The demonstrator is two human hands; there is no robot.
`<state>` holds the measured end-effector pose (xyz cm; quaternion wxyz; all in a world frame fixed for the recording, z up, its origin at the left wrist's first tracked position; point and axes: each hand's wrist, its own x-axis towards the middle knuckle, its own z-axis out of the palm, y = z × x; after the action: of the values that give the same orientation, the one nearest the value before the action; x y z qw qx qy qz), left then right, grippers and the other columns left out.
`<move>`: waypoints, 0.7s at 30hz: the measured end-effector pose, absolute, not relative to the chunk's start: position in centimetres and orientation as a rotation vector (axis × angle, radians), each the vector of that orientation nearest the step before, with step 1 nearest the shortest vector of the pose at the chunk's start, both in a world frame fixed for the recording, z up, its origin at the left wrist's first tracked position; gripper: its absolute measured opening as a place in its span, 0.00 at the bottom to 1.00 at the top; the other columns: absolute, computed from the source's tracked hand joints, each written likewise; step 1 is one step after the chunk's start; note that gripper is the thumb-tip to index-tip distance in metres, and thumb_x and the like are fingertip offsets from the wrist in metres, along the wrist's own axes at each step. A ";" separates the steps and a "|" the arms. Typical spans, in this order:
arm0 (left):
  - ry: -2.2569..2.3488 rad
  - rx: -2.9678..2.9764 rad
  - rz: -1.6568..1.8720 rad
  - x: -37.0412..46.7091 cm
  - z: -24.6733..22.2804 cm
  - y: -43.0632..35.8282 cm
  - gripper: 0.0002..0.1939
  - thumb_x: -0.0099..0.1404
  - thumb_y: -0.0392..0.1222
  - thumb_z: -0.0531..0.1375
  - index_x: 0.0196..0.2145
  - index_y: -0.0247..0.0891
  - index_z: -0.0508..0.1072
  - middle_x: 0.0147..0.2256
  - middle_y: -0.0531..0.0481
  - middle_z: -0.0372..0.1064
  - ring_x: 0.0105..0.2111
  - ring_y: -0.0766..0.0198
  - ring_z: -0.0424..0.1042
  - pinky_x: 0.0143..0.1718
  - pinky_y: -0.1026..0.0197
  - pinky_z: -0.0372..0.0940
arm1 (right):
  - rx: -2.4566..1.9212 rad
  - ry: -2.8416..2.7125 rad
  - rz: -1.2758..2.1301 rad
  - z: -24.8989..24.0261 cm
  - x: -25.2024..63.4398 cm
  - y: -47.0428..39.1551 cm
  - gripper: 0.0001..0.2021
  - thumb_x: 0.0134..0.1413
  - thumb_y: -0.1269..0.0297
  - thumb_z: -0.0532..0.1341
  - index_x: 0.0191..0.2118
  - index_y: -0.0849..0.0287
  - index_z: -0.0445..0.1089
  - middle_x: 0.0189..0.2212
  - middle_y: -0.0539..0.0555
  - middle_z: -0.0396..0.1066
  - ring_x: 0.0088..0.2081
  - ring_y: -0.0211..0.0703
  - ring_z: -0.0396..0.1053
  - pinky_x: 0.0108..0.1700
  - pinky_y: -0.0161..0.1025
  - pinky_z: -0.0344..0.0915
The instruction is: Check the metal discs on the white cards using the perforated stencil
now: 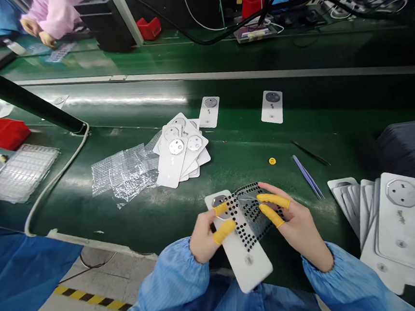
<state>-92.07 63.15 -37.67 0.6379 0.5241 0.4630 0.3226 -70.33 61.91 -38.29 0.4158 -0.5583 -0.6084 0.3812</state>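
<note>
My left hand (211,231), with yellow finger covers on thumb and finger, pinches the left edge of a clear sheet (253,211) dotted with black round pieces. My right hand (288,213), also in yellow finger covers, holds the sheet's right side between thumb and finger. The sheet is bent and partly covers a white plate (252,263) with a round grey disc near its top. That plate lies tilted at the table's front edge, just right of my left hand. Below it shows my blue smock.
White plates are heaped beside bubble wrap (127,174); others (402,220) are stacked at right. Two single plates (209,112) (272,107) lie behind. Tweezers (306,176), a yellow disc (272,161), a red bin (2,133) and clear trays (22,171) also show. Other people sit across.
</note>
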 end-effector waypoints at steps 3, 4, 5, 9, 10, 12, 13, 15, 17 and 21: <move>1.001 1.079 0.753 -90.0 -37.6 62.6 0.21 0.58 0.53 0.63 0.37 0.29 0.77 0.34 0.40 0.77 0.33 0.54 0.76 0.33 0.61 0.70 | -1.407 -1.702 0.684 -37.7 -70.7 61.9 0.14 0.58 0.68 0.59 0.49 0.53 0.68 0.58 0.57 0.62 0.57 0.52 0.62 0.55 0.54 0.65; 1.034 1.067 0.770 -89.6 -37.5 62.6 0.20 0.59 0.52 0.63 0.34 0.29 0.78 0.32 0.41 0.77 0.31 0.56 0.75 0.31 0.62 0.69 | -1.388 -1.751 0.566 -37.6 -70.8 61.8 0.15 0.57 0.70 0.59 0.50 0.54 0.68 0.57 0.58 0.62 0.59 0.53 0.59 0.58 0.57 0.61; 1.059 1.064 0.782 -89.3 -37.5 62.6 0.19 0.60 0.52 0.62 0.32 0.29 0.78 0.30 0.41 0.77 0.29 0.58 0.74 0.30 0.63 0.68 | -1.352 -1.794 0.479 -37.6 -71.0 61.6 0.16 0.56 0.71 0.60 0.50 0.54 0.67 0.55 0.58 0.64 0.59 0.54 0.58 0.59 0.59 0.59; 1.064 1.196 0.736 -89.3 -37.5 62.4 0.15 0.63 0.47 0.59 0.36 0.31 0.77 0.33 0.43 0.76 0.31 0.58 0.74 0.32 0.62 0.67 | -1.151 -1.968 0.499 -37.8 -71.7 61.0 0.15 0.57 0.76 0.57 0.48 0.57 0.67 0.43 0.57 0.70 0.48 0.46 0.68 0.57 0.57 0.62; 1.079 1.281 0.715 -89.4 -37.5 62.2 0.13 0.63 0.45 0.59 0.37 0.31 0.77 0.33 0.43 0.76 0.31 0.58 0.74 0.33 0.62 0.67 | -1.122 -2.000 0.525 -37.9 -71.7 60.9 0.14 0.57 0.77 0.56 0.48 0.58 0.67 0.42 0.57 0.70 0.46 0.45 0.68 0.57 0.56 0.63; 1.148 1.484 0.669 -89.4 -37.8 62.0 0.11 0.63 0.42 0.58 0.35 0.32 0.76 0.30 0.44 0.75 0.31 0.57 0.73 0.34 0.60 0.68 | -1.082 -2.008 0.578 -38.3 -71.8 60.8 0.12 0.57 0.77 0.56 0.45 0.60 0.68 0.43 0.58 0.70 0.46 0.45 0.68 0.56 0.55 0.64; 1.186 1.571 0.645 -89.4 -38.0 61.9 0.11 0.63 0.41 0.57 0.34 0.32 0.76 0.29 0.44 0.74 0.30 0.57 0.74 0.35 0.59 0.68 | -1.076 -1.980 0.630 -38.5 -71.8 60.8 0.11 0.56 0.77 0.56 0.44 0.60 0.68 0.43 0.59 0.70 0.46 0.45 0.68 0.54 0.53 0.66; 1.230 1.684 0.602 -89.2 -38.3 61.8 0.11 0.63 0.40 0.56 0.33 0.31 0.76 0.27 0.43 0.74 0.30 0.55 0.74 0.36 0.57 0.68 | -1.091 -1.890 0.759 -38.9 -71.7 61.0 0.10 0.56 0.76 0.56 0.43 0.59 0.68 0.42 0.58 0.70 0.44 0.45 0.69 0.49 0.46 0.70; 1.216 1.719 0.569 -89.0 -38.6 61.9 0.12 0.63 0.40 0.55 0.32 0.31 0.76 0.28 0.41 0.75 0.30 0.54 0.75 0.34 0.56 0.68 | -1.139 -1.795 0.854 -39.4 -71.8 61.4 0.08 0.57 0.74 0.57 0.41 0.58 0.68 0.39 0.56 0.70 0.41 0.42 0.70 0.42 0.40 0.72; 1.132 1.728 0.521 -90.6 -38.9 63.3 0.10 0.61 0.40 0.59 0.38 0.34 0.76 0.35 0.43 0.78 0.33 0.55 0.77 0.37 0.58 0.69 | -1.269 -1.651 0.913 -40.9 -72.0 62.3 0.04 0.59 0.71 0.56 0.37 0.57 0.67 0.36 0.55 0.69 0.38 0.40 0.70 0.39 0.37 0.73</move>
<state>-90.57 63.31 -38.88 0.4843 0.7096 0.4650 0.2138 -72.03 62.32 -40.90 0.4205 -0.5064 -0.6588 0.3643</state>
